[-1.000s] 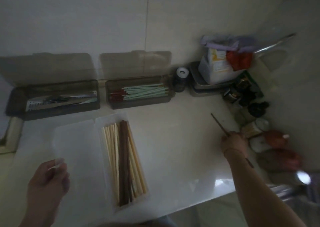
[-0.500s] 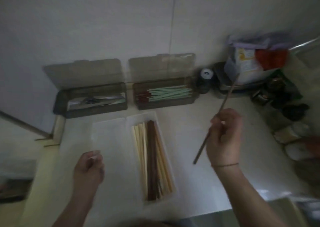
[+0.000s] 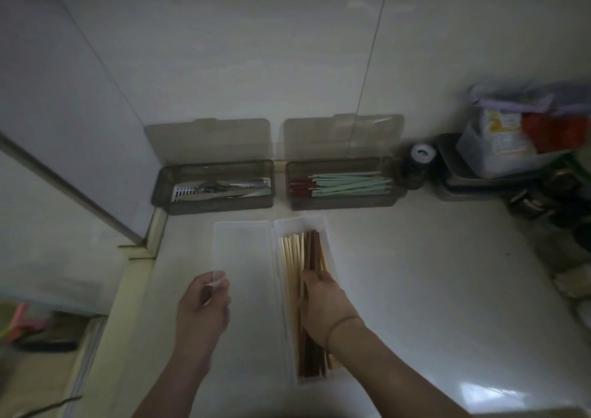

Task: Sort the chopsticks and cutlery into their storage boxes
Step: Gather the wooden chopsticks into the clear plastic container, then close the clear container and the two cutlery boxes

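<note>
Chopsticks (image 3: 305, 259), pale and dark wooden ones too closely packed to count, lie lengthwise in a clear white box (image 3: 323, 226) near the front of the counter (image 3: 431, 273), and the right hand (image 3: 323, 305) is down in that box with its fingers (image 3: 308, 278) curled over the dark sticks near the middle of the bundle; whether they actually pinch one or only rest on top cannot be told. A thin band circles that wrist. The box's clear lid (image 3: 243, 251) lies folded open flat to its left, and the left hand (image 3: 203, 309) holds the lid's near left edge, thumb and fingertips (image 3: 220, 281) pinching the rim. Further back, against the wall, stand two smoky-grey boxes side by side, each with its lid tipped up against the tiles. The left grey box (image 3: 214, 190) holds cutlery (image 3: 224, 189), a few metal pieces overlapping so the number is unclear, one with a slotted end. The right grey box (image 3: 342, 187) holds green chopsticks (image 3: 348, 182) with dark red ends, roughly eight, laid crosswise. That makes three boxes in all, all open. Just right of the grey boxes stands one dark jar (image 3: 415, 168) with a white cap, and beyond it a stack of containers (image 3: 499, 149) topped with purple and red bags, then a dim cluster of small jars in the corner.
</note>
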A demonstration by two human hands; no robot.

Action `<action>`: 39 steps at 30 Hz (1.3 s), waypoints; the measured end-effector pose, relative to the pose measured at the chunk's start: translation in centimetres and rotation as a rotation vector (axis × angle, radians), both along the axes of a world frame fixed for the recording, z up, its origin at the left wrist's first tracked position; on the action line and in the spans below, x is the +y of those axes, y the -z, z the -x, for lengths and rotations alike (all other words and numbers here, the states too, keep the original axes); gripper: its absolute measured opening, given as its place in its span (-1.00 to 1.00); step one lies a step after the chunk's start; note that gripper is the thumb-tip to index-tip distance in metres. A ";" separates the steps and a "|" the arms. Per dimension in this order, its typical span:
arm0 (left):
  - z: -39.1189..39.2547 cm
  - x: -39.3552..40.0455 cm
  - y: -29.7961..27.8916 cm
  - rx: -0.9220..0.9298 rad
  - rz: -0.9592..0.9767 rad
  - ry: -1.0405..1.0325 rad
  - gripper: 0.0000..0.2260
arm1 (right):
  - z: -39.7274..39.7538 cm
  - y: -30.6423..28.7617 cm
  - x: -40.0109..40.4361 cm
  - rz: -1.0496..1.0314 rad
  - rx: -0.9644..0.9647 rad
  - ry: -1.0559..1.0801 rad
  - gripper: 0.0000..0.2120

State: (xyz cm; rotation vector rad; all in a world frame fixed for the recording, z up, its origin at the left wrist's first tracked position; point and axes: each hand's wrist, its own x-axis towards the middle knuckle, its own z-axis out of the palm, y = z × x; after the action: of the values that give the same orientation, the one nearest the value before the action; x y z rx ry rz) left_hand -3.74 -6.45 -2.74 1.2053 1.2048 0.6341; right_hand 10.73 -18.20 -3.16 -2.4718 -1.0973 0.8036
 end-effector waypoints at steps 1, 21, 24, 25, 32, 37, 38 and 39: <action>0.1 -0.1 -0.4 -0.015 0.001 0.006 -0.91 | -0.1 -0.4 -0.3 -0.074 -0.008 0.019 -0.73; -3.8 -10.7 1.8 0.456 -1.263 1.115 -0.48 | -10.3 0.9 -0.1 -0.385 0.462 0.366 -0.64; -3.8 -10.9 2.6 0.538 -1.307 1.142 -0.47 | -11.3 1.5 2.3 -0.376 0.442 0.353 -0.64; -3.8 -10.9 2.8 0.560 -1.308 1.160 -0.47 | -11.4 1.7 2.7 -0.362 0.418 0.349 -0.65; -3.8 -11.0 2.7 0.557 -1.425 1.002 -0.50 | -9.9 2.7 3.4 -0.405 0.298 0.309 -0.62; -3.2 -10.0 2.4 0.441 -1.484 0.899 -0.87 | -10.6 3.2 2.6 -0.406 0.282 0.239 -0.72; -1.7 -9.5 3.0 0.446 -1.541 0.849 -0.92 | -10.6 3.0 2.5 -0.450 0.265 0.244 -0.83; -0.6 -8.5 3.7 0.523 -1.544 0.783 -0.87 | -10.3 2.6 2.3 -0.484 0.236 0.260 -0.86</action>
State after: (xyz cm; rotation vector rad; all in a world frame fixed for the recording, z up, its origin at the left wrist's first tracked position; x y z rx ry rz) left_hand -3.17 -14.98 -6.42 3.0588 0.3142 0.6042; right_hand 21.03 -15.94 -5.74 -2.0001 -0.7572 0.6391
